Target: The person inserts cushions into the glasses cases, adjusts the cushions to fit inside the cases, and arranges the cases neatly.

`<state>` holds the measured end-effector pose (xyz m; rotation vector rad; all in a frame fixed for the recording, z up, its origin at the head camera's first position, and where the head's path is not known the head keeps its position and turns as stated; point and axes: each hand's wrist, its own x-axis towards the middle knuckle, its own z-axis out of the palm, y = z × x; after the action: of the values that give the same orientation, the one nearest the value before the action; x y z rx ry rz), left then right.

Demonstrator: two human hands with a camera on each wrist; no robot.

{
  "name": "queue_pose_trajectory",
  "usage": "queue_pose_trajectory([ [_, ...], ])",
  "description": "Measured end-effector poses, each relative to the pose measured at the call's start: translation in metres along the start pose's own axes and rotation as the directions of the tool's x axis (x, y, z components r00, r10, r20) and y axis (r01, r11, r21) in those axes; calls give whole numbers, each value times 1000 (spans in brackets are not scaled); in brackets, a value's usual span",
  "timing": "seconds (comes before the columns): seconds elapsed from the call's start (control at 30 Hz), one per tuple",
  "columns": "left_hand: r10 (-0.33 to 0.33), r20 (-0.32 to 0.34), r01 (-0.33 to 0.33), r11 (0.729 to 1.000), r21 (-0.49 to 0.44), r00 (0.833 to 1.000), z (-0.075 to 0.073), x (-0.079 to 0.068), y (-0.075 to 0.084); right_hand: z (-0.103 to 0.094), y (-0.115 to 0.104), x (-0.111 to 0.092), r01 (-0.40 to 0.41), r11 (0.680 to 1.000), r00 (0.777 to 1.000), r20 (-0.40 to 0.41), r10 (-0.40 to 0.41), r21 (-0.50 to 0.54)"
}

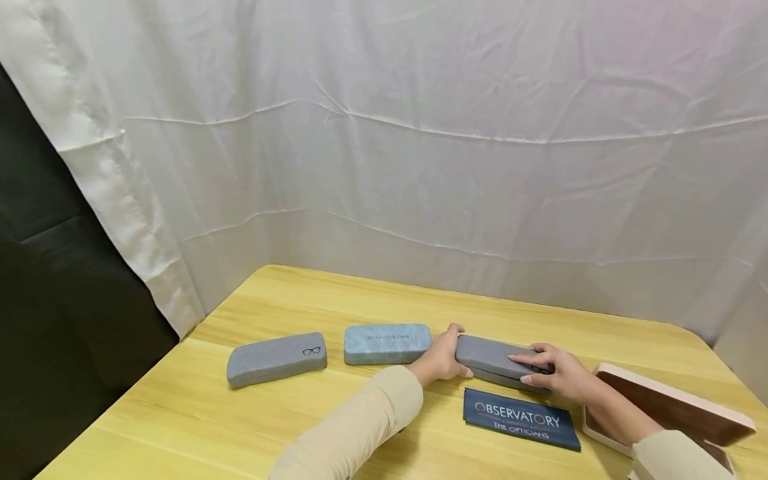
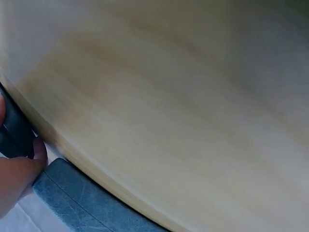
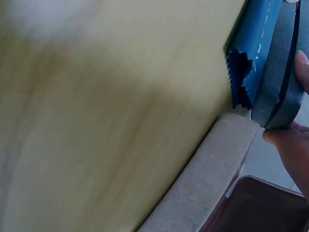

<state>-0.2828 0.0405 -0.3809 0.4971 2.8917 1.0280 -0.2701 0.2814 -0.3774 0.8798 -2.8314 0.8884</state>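
Observation:
A grey glasses case (image 1: 489,352) lies at the right of the table, between both hands. My left hand (image 1: 441,357) grips its left end, thumb at the front and fingers behind. At the other end, my right hand (image 1: 564,375) holds the case with fingers over the lid, partly covering a printed glasses mark. In the right wrist view, a dark seam runs along the side of the case (image 3: 277,96) between lid and base. Just in front lies a folded dark blue cloth (image 1: 521,420) with "Observatory The Opticians" printed on it.
A light blue glasses case (image 1: 387,343) stands close left of my left hand. Farther left is another grey glasses case (image 1: 276,360). A pale pink case (image 1: 666,403) with a brown lining stands open under my right forearm. A white curtain (image 1: 420,167) hangs behind the table.

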Motion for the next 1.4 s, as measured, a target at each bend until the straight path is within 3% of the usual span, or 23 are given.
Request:
queue_pose_trajectory([
  [0.23,8,10,-8,1000,3,1000,-2,1,1,-1,-3,0,18,1000,1000,-5,-18,-20],
  [0.57,-30,22,29,999,24,999,2,2,5,-1,-2,-3,9,999,999,-37,-11,-35],
  [0.93,-44,8,43,998,52,999,0,1,8,1,-2,5,8,999,1000,-16,-8,-44],
  [1.27,-89,-19,90,993,74,996,4,2,12,1,-7,6,-51,998,999,9,52,-21],
  [1.4,-91,-10,91,992,84,996,1,-3,14,2,-14,6,-52,997,998,-29,51,-54],
])
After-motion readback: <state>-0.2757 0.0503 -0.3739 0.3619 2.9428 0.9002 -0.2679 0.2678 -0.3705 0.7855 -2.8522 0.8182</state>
